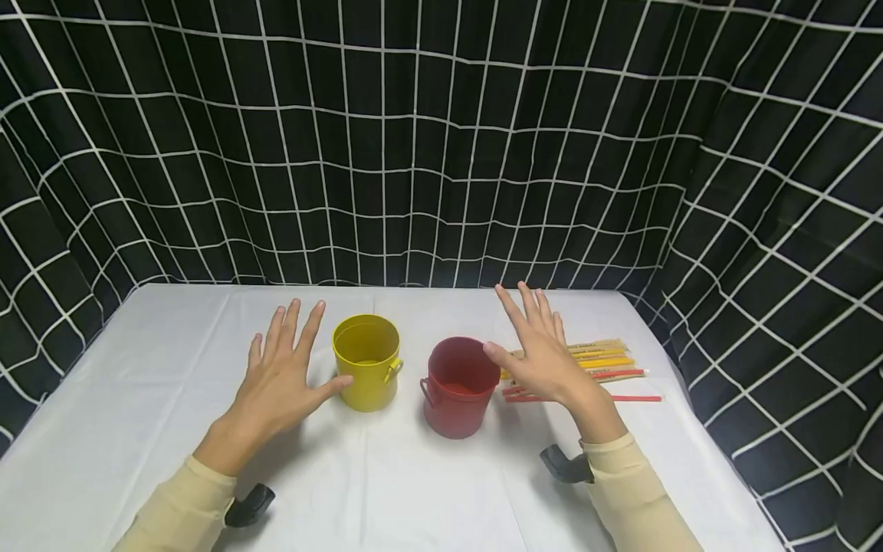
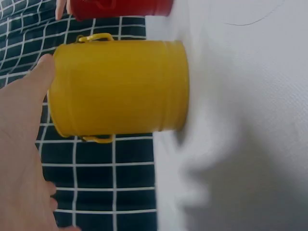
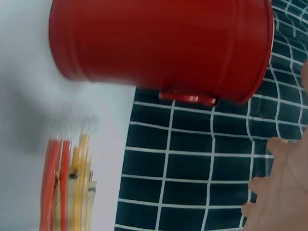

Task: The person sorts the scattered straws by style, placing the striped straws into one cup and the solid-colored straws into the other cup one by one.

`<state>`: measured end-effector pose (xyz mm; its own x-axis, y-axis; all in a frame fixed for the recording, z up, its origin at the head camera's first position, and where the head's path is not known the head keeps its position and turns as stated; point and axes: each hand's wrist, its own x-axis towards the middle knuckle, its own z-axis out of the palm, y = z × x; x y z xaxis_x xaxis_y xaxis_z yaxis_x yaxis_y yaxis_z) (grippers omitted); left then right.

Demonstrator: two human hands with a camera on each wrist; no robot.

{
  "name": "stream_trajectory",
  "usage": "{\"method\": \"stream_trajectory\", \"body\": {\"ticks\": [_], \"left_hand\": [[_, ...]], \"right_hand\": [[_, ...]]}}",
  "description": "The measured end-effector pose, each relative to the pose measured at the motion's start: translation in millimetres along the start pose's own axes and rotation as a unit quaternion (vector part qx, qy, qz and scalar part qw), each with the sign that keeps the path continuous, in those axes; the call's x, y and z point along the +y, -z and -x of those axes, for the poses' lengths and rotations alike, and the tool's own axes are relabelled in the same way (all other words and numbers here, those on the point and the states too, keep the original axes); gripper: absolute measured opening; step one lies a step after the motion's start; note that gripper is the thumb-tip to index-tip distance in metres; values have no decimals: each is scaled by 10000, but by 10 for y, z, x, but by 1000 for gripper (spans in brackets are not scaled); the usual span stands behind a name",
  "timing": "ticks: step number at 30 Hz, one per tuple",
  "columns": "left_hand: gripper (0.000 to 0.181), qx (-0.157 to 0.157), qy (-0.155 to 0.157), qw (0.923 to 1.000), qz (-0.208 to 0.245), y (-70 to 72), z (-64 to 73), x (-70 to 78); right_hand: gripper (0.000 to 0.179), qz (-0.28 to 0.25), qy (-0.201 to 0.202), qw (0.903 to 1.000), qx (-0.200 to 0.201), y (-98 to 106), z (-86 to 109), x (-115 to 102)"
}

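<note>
A small yellow bucket (image 1: 370, 387) stands upright near the middle of the table, its handle ears on the sides. My left hand (image 1: 272, 387) hovers at its left with fingers straight and spread. The thumb overlaps the bucket's edge in the head view; I cannot tell whether they touch. Right of it is an upright red bucket (image 1: 457, 414), also seen large in the right wrist view. My right hand (image 1: 545, 360) hovers at its right, fingers extended, holding nothing. Beneath and beyond that hand lie several thin red, yellow and tan sticks (image 1: 607, 363), partly hidden by it.
A white cloth covers the table (image 1: 428, 498). Black curtain (image 1: 386, 153) with a white grid stands behind it and along both sides. Dark wrist mounts (image 1: 250, 506) stick out from both sleeves above the cloth.
</note>
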<state>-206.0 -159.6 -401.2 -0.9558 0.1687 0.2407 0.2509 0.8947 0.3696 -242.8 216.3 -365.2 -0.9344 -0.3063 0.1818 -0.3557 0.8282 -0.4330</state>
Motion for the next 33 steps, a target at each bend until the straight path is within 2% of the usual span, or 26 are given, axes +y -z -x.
{"method": "stream_trajectory", "body": {"ticks": [5, 8, 11, 15, 18, 24, 29, 33], "left_hand": [[117, -78, -167, 9991, 376, -87, -58, -95], [121, -285, -174, 9960, 823, -150, -90, -167], [127, -560, -126, 9895, 1329, -207, -123, -226], [132, -883, -18, 9761, 1987, -265, -186, -290], [131, -1182, 15, 9623, 2451, -282, -235, -318], [125, -1774, 16, 9337, 3111, -301, -336, -270], [131, -2023, 190, 9183, 3398, -352, -371, -256], [130, -2036, 177, 9098, 3612, -406, -361, -266]], "right_hand": [[83, -212, 17, 9997, -140, 23, -24, 99], [81, -348, 81, 9993, -60, 23, -32, 178], [78, -462, 95, 9989, 5, 12, -29, 269], [77, -613, -56, 9981, -51, -19, -43, 393], [78, -853, -182, 9961, -157, -47, -70, 477], [76, -1212, -335, 9916, -311, -27, -114, 645], [66, -1559, -238, 9868, -367, -38, -211, 776], [57, -1799, -139, 9831, -305, -63, -274, 871]]}}
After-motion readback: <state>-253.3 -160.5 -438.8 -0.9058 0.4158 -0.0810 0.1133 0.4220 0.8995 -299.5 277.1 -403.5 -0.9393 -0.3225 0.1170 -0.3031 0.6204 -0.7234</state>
